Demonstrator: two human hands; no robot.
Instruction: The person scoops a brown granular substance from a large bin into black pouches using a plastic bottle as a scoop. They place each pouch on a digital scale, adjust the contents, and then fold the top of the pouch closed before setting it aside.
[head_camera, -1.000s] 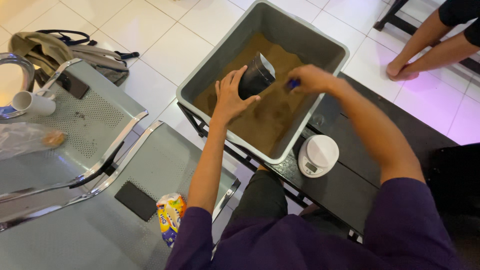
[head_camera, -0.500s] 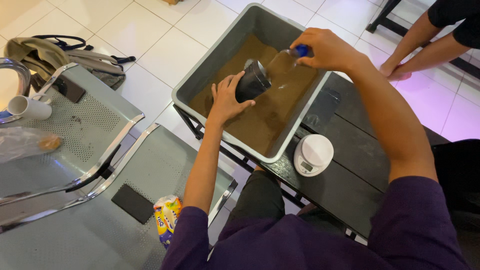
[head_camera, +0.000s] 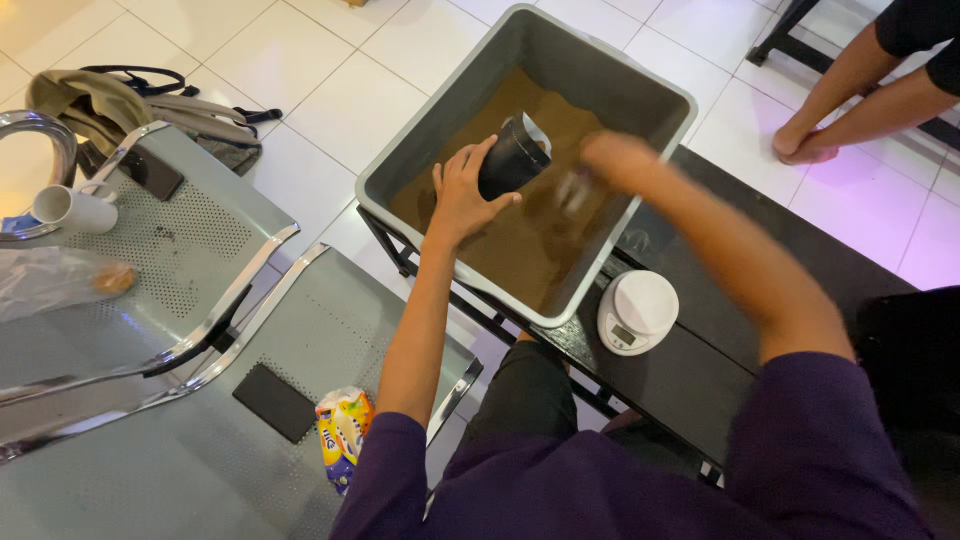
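Note:
My left hand grips a black pouch, holding it tilted with its open mouth up over the brown powder in a large grey tub. My right hand is blurred with motion just right of the pouch, above the powder. It is closed around a small scoop, which shows only as a pale smear below the fingers. A round white kitchen scale sits on the black table beside the tub's near right wall.
Perforated metal bench seats stand at the left, bearing a white mug, a dark phone, a black wallet and a colourful snack packet. A backpack lies on the tiled floor. Another person's bare legs are at top right.
My right hand rose to the tub's far rim with the scoop, then swung back down beside the pouch. My left hand has kept the pouch in nearly the same place.

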